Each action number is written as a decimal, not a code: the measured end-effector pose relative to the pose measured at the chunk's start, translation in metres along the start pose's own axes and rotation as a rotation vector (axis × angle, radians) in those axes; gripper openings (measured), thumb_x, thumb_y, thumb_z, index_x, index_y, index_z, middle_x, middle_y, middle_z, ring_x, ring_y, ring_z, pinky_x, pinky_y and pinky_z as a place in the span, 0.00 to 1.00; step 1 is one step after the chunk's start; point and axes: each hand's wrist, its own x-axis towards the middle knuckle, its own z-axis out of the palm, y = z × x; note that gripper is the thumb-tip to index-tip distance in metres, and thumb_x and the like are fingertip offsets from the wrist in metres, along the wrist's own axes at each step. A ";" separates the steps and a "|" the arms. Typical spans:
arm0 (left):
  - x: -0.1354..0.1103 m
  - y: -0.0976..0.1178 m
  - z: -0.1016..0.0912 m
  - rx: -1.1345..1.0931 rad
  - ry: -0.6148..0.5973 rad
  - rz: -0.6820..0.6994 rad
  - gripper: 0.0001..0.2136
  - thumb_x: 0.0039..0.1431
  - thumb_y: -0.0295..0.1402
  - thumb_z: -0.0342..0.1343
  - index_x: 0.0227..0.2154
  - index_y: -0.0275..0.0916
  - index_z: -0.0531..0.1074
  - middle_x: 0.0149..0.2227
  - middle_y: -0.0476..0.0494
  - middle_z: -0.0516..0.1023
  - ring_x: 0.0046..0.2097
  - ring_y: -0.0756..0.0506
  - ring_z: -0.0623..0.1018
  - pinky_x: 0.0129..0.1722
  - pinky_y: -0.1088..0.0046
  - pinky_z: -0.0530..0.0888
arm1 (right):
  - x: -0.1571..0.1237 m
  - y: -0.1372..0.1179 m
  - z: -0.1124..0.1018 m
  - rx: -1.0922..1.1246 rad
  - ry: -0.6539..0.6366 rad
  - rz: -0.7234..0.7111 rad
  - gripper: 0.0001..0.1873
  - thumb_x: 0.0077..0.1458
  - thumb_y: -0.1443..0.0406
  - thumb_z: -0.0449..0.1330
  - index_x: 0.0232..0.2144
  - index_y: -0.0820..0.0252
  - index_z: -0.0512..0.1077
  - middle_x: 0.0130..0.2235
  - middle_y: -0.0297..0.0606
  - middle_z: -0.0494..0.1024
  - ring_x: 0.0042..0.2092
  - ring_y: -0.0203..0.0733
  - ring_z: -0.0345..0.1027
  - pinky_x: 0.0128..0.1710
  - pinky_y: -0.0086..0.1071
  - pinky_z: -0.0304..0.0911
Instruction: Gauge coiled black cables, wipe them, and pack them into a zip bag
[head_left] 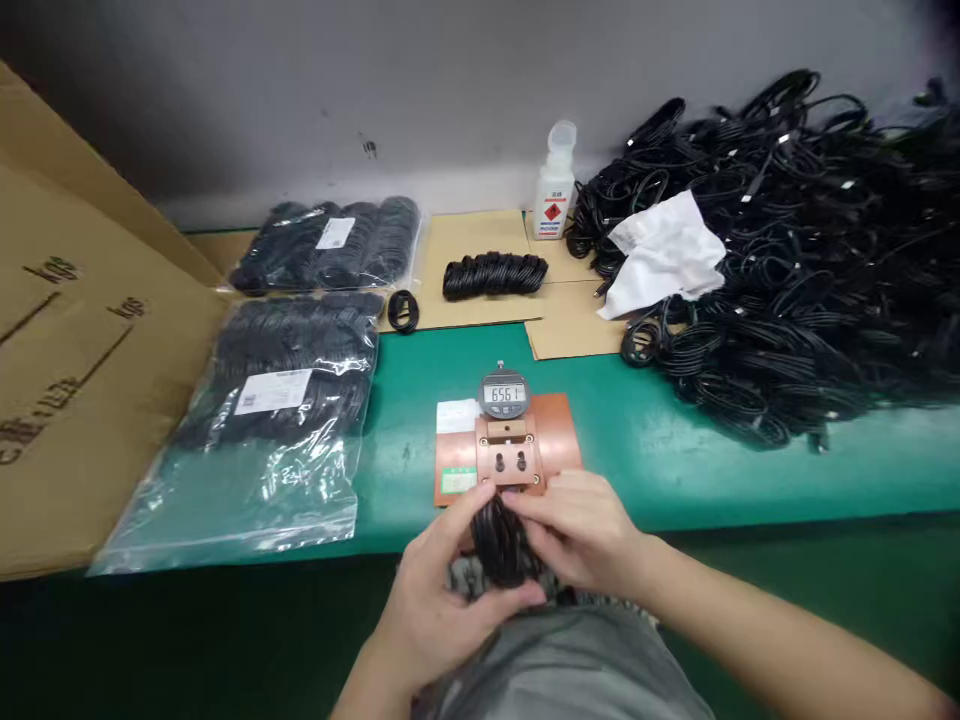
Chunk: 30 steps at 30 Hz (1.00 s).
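A coiled black cable (499, 545) is held between my two hands at the table's front edge. My left hand (442, 590) wraps around the coil from the left, thumb below and fingers above. From the right, my right hand (581, 530) pinches the coil's top end, where the fingers hide a small part. Just beyond the fingertips sits a digital dial gauge (504, 394) reading 6561, mounted on a copper-coloured block fixture (559, 430). The cable end meets the fixture's near side; whether it is inserted cannot be seen.
Clear bags of coiled cables (274, 430) lie at left beside a large cardboard box (90, 330). A row of coils (495, 275) and a single coil (403, 312) rest near cardboard sheets (476, 230). A white bottle (554, 190), white cloth (664, 255) and big cable heap (787, 270) stand right.
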 end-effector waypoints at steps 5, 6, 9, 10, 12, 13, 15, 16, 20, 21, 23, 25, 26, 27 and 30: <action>0.004 -0.002 0.001 -0.007 -0.003 0.006 0.39 0.51 0.38 0.73 0.65 0.55 0.62 0.58 0.45 0.79 0.52 0.40 0.83 0.49 0.68 0.82 | 0.000 -0.004 -0.002 0.007 0.010 -0.001 0.18 0.60 0.74 0.55 0.51 0.62 0.72 0.31 0.38 0.84 0.26 0.39 0.73 0.24 0.34 0.61; 0.004 -0.002 0.001 -0.014 -0.008 0.004 0.39 0.51 0.38 0.73 0.65 0.55 0.62 0.58 0.45 0.79 0.52 0.39 0.83 0.50 0.67 0.82 | 0.000 -0.003 -0.002 0.006 0.013 0.000 0.17 0.60 0.74 0.55 0.51 0.62 0.72 0.30 0.38 0.84 0.26 0.39 0.73 0.24 0.34 0.61; 0.001 -0.002 0.001 -0.010 -0.008 -0.018 0.39 0.51 0.38 0.73 0.65 0.56 0.62 0.57 0.45 0.80 0.51 0.40 0.84 0.50 0.66 0.82 | -0.001 0.000 -0.001 -0.011 -0.002 -0.004 0.17 0.61 0.74 0.55 0.51 0.62 0.72 0.30 0.38 0.83 0.26 0.39 0.73 0.25 0.34 0.62; -0.001 -0.003 0.001 0.002 -0.001 -0.024 0.39 0.50 0.39 0.73 0.64 0.56 0.62 0.57 0.45 0.80 0.50 0.40 0.84 0.50 0.66 0.82 | -0.002 0.000 -0.002 -0.018 -0.018 -0.015 0.18 0.61 0.74 0.55 0.52 0.62 0.72 0.29 0.38 0.82 0.26 0.39 0.72 0.25 0.34 0.62; -0.007 -0.004 0.000 0.025 0.009 -0.020 0.40 0.49 0.40 0.74 0.64 0.57 0.63 0.58 0.45 0.79 0.48 0.39 0.85 0.49 0.65 0.82 | -0.005 -0.001 -0.004 -0.012 -0.039 -0.050 0.18 0.61 0.74 0.55 0.53 0.63 0.71 0.27 0.36 0.80 0.24 0.39 0.70 0.24 0.33 0.61; -0.010 -0.005 0.000 0.030 0.012 -0.021 0.40 0.48 0.40 0.74 0.64 0.57 0.63 0.58 0.44 0.79 0.47 0.39 0.85 0.49 0.65 0.82 | -0.006 -0.004 -0.006 0.008 -0.026 -0.062 0.19 0.60 0.74 0.55 0.53 0.62 0.70 0.25 0.35 0.78 0.23 0.38 0.68 0.23 0.33 0.60; -0.017 -0.007 0.000 0.029 0.017 -0.035 0.41 0.48 0.41 0.74 0.64 0.56 0.63 0.57 0.44 0.80 0.44 0.40 0.86 0.46 0.66 0.83 | -0.007 -0.015 -0.009 0.084 0.047 0.007 0.17 0.60 0.75 0.56 0.50 0.60 0.71 0.25 0.33 0.77 0.22 0.37 0.66 0.23 0.32 0.61; -0.021 -0.008 0.000 0.028 0.021 -0.052 0.41 0.48 0.41 0.74 0.64 0.56 0.63 0.55 0.44 0.81 0.43 0.41 0.86 0.44 0.67 0.84 | -0.007 -0.022 -0.010 0.149 0.080 0.101 0.16 0.60 0.75 0.56 0.48 0.58 0.70 0.25 0.32 0.76 0.22 0.36 0.66 0.23 0.31 0.62; -0.034 -0.013 0.002 0.045 0.046 -0.126 0.39 0.47 0.40 0.74 0.63 0.53 0.66 0.52 0.42 0.82 0.41 0.41 0.86 0.44 0.66 0.83 | -0.002 -0.051 -0.008 0.585 0.023 0.744 0.06 0.64 0.65 0.59 0.43 0.58 0.70 0.22 0.26 0.69 0.21 0.32 0.63 0.21 0.26 0.61; -0.037 -0.013 0.003 0.041 0.049 -0.144 0.39 0.46 0.40 0.75 0.62 0.52 0.67 0.52 0.40 0.82 0.42 0.40 0.86 0.45 0.64 0.83 | 0.000 -0.056 -0.006 0.703 0.003 0.897 0.09 0.63 0.60 0.60 0.41 0.59 0.70 0.21 0.25 0.67 0.20 0.31 0.62 0.20 0.25 0.59; -0.041 -0.014 0.005 0.021 0.043 -0.185 0.38 0.46 0.40 0.75 0.61 0.51 0.69 0.54 0.38 0.81 0.44 0.38 0.85 0.46 0.63 0.83 | 0.002 -0.059 -0.002 0.877 -0.005 1.136 0.18 0.58 0.51 0.64 0.37 0.59 0.69 0.21 0.24 0.66 0.19 0.30 0.59 0.18 0.24 0.58; -0.043 -0.013 0.007 -0.012 0.029 -0.219 0.38 0.45 0.39 0.75 0.60 0.49 0.71 0.54 0.38 0.81 0.46 0.37 0.85 0.47 0.62 0.83 | 0.002 -0.060 0.003 0.965 -0.004 1.267 0.26 0.51 0.44 0.67 0.34 0.59 0.68 0.19 0.22 0.65 0.17 0.28 0.56 0.16 0.22 0.56; -0.043 -0.011 0.008 -0.033 0.020 -0.230 0.37 0.44 0.39 0.76 0.60 0.49 0.71 0.54 0.38 0.81 0.47 0.36 0.84 0.47 0.62 0.82 | 0.001 -0.059 0.004 0.984 -0.006 1.298 0.28 0.48 0.42 0.68 0.32 0.58 0.68 0.18 0.22 0.65 0.16 0.28 0.55 0.15 0.22 0.55; -0.042 -0.010 0.010 -0.058 0.014 -0.242 0.37 0.44 0.37 0.76 0.60 0.49 0.72 0.53 0.38 0.81 0.48 0.36 0.84 0.48 0.62 0.82 | 0.001 -0.060 0.005 0.992 0.001 1.313 0.30 0.46 0.40 0.68 0.31 0.58 0.67 0.17 0.22 0.64 0.16 0.28 0.54 0.14 0.22 0.54; -0.038 -0.001 0.015 -0.191 0.035 -0.334 0.37 0.45 0.35 0.76 0.60 0.50 0.70 0.51 0.42 0.82 0.47 0.38 0.85 0.48 0.65 0.82 | 0.000 -0.064 0.003 0.942 0.100 1.279 0.30 0.47 0.39 0.67 0.29 0.59 0.68 0.18 0.23 0.65 0.17 0.27 0.55 0.17 0.22 0.55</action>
